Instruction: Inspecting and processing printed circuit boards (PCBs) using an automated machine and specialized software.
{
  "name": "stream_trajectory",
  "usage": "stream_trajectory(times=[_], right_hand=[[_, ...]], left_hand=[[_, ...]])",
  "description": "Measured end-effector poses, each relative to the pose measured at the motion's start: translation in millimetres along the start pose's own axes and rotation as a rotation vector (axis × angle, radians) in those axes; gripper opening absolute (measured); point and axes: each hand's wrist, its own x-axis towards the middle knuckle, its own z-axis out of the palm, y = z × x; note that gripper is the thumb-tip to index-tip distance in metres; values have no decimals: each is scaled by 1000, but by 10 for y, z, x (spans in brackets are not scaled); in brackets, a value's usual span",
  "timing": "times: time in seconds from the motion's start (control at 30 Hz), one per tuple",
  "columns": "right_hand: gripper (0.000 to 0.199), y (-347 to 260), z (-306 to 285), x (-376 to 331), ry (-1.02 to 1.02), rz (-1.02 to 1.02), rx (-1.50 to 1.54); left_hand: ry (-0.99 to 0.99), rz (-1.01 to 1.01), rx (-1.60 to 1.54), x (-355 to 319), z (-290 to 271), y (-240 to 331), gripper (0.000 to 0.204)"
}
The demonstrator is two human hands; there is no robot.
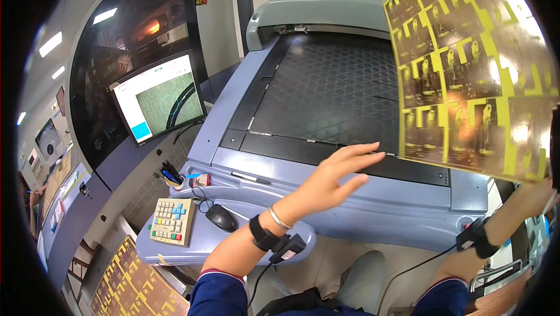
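Right hand [534, 196] holds the large thin yellow-and-brown patterned circuit panel sheet [472, 65] up at the right of the view, above the machine; the grip is at the sheet's lower right corner, fingers mostly hidden behind the edge, so I cannot tell exactly how they pinch it. Left hand [338, 173] is free, fingers spread flat and reaching out just over the front edge of the dark honeycomb-textured flat bed [332, 88] of the grey-blue machine [350, 193], holding nothing. Handling judgement: the sheet looks light, thin and semi-flexible; light shines through it and it stands slightly tilted without obvious sag, so there is some stiffness, but one-corner support likely lets it flop or crease. Surface looks glossy, probably slippery and scratch-prone. Better held by two opposite bare margins, on the yellow border strips, not the patterned cells. Also in view: angled monitor [158, 95] at left, beige keypad with coloured keys [172, 221] and black mouse [221, 217] on the small side counter [233, 243], and a stack of similar yellow panels [131, 287] lower left.
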Motion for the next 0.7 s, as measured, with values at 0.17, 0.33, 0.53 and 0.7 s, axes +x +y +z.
stream_trajectory(times=[0.17,0.33,0.53,0.7], right_hand=[[45,173,-437,-592,3,334,147],[45,474,-654,-1016,-43,667,110],[43,1478,-532,-1654,-66,976,250],[34,1768,-323,-2168,-274,1036,175]], left_hand=[[-13,202,698,33,413,64,62],[39,209,908,-82,553,-270,60],[105,-58,1051,-247,212,-782,57],[130,-272,1199,-346,-145,-1262,51]])
